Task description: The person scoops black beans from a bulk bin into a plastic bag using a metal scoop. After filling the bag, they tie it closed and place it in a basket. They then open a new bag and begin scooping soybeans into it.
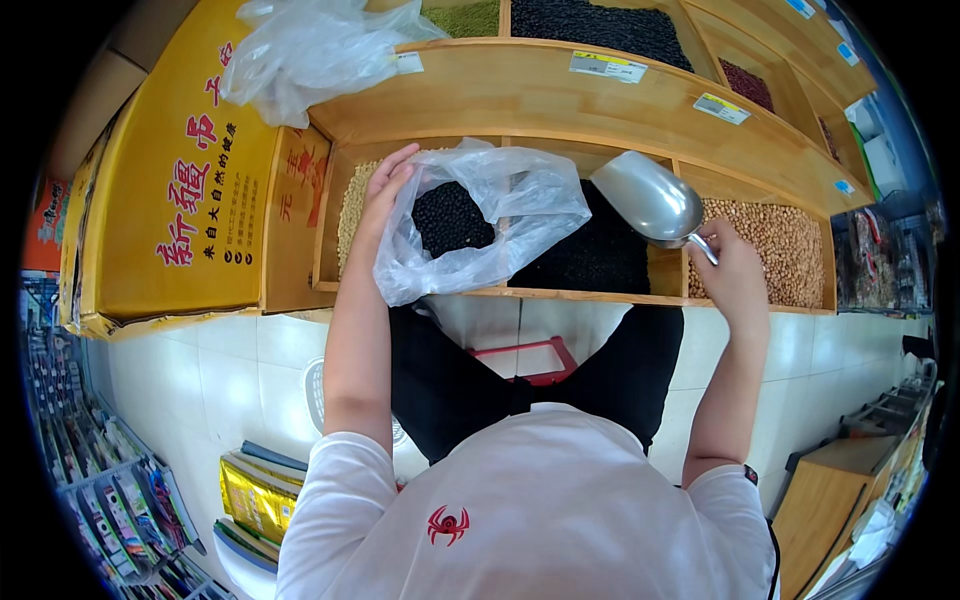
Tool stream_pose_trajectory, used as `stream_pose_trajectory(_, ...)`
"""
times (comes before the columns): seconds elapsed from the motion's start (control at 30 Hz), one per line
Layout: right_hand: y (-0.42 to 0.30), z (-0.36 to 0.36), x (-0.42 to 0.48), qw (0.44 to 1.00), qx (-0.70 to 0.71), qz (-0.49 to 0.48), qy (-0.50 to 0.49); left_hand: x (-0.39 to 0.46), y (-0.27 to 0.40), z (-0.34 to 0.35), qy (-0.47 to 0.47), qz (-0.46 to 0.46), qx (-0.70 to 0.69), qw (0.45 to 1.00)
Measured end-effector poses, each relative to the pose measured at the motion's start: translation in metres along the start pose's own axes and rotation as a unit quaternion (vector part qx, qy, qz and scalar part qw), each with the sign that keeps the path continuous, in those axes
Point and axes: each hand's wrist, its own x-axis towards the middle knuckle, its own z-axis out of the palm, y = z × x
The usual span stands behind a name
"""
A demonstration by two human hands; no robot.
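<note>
My left hand (pixel 386 180) grips the left rim of a clear plastic bag (pixel 551 217), its mouth spread wide. Black beans (pixel 454 217) show within that mouth; whether they lie in the bag or in the bin below, I cannot tell. In my right hand (pixel 727 270) is the handle of a shiny metal scoop (pixel 652 196), its broad end pointing up and left. No beans show on its visible surface. Beneath the scoop and bag is a compartment of small black grains or beans (pixel 585 259). Pale yellow beans (pixel 351 214) lie left of the bag, and light-brown beans (pixel 787 247) near my right hand.
A wooden bin's front edge (pixel 757 306) runs before my legs. Behind rises a higher tier with a wooden front board (pixel 487 90) and price tags. More clear bags (pixel 315 60) hang at upper left by a yellow carton (pixel 187 195). A red frame (pixel 555 352) lies low between my legs.
</note>
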Motion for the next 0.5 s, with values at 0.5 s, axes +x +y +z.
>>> stream_pose_trajectory(0.5,0.001,0.102,0.017,0.983,-0.099,0.031,-0.152,0.001,-0.003,0.000,-0.003,0.003,-0.013,1.000)
